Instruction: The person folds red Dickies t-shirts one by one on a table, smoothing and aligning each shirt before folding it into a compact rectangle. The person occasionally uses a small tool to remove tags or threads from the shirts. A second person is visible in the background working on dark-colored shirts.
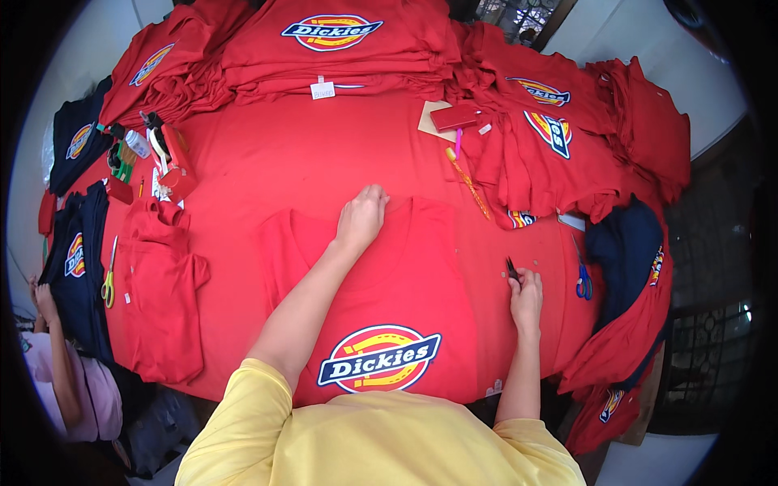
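Note:
A red sleeveless shirt (365,304) with a wide scooped neck and an oval blue, yellow and white print lies spread flat before me, the print nearest my body. My left hand (365,217) is closed at the far edge of its neckline, the fingers pinched together on the cloth. Its fingertips are partly hidden behind the knuckles. Right of the shirt, my right hand (527,298) rests close to the table and grips small black thread snips (511,269), whose dark tips point away from me.
Red folded shirts (340,61) are stacked along the far side. Yellow-handled scissors (109,287) lie left, blue-handled scissors (583,283) right. A red tape dispenser (174,166) stands far left. Navy garments (624,247) hang over the right edge. Another person's hands (44,300) touch navy cloth at left.

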`<state>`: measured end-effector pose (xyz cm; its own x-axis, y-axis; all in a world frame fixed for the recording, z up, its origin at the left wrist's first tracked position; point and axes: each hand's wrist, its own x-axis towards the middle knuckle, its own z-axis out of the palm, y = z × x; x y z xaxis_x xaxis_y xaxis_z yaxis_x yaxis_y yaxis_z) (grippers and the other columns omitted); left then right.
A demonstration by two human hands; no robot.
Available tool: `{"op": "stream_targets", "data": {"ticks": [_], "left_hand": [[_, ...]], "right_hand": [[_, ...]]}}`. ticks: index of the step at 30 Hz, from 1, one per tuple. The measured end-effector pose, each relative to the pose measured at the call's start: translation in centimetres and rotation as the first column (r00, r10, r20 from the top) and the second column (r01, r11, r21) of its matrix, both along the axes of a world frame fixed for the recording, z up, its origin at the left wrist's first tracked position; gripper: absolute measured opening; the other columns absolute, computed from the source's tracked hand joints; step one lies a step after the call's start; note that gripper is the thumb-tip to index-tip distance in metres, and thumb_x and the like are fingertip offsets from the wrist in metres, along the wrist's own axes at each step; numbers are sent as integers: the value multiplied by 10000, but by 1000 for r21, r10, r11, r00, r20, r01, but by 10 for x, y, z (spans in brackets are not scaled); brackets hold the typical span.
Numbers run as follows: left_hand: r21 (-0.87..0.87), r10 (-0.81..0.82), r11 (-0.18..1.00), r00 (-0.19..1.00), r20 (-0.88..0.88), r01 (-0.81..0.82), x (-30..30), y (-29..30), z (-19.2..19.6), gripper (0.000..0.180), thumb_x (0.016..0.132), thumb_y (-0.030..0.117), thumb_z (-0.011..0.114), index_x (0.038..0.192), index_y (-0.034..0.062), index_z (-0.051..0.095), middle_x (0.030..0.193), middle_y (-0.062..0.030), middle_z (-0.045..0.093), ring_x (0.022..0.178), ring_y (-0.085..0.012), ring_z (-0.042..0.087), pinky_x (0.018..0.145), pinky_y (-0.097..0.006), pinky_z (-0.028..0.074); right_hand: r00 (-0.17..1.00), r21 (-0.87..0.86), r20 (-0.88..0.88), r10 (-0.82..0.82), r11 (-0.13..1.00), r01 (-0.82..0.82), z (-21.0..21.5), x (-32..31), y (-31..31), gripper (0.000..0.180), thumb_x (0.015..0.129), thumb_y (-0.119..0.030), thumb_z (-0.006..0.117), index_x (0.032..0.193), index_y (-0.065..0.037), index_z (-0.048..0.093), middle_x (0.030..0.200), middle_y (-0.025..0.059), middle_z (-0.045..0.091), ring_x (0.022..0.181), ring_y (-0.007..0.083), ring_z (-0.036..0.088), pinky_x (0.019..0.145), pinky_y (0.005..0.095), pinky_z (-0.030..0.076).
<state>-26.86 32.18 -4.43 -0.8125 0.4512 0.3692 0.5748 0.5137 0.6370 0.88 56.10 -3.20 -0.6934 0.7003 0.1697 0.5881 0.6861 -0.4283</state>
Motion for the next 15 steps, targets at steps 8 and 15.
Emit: {"op": "stream_targets", "data": {"ticks": [8, 15], "left_hand": [[-222, -194, 947, 964, 183, 233, -7, 36, 19, 267, 822, 245, 690, 1026, 88, 621, 1116, -75, 609, 1019, -256, 562, 910, -414, 378], [-28, -147, 987, 966, 210, 157, 6, 43, 1, 209, 766, 221, 712, 907, 101, 615, 802, -47, 661, 890, -240, 590, 842, -383, 350]], "right_hand": [[896, -642, -445, 12, 694, -328, 8, -92, -30, 233, 965, -30, 427, 1113, 38, 594, 863, 51, 605, 720, 99, 583, 662, 240, 480], [846, 151, -147, 513, 857, -493, 27, -155, -77, 239, 878, -138, 610, 1102, -56, 608, 910, 149, 614, 765, 326, 614, 674, 425, 493]]}}
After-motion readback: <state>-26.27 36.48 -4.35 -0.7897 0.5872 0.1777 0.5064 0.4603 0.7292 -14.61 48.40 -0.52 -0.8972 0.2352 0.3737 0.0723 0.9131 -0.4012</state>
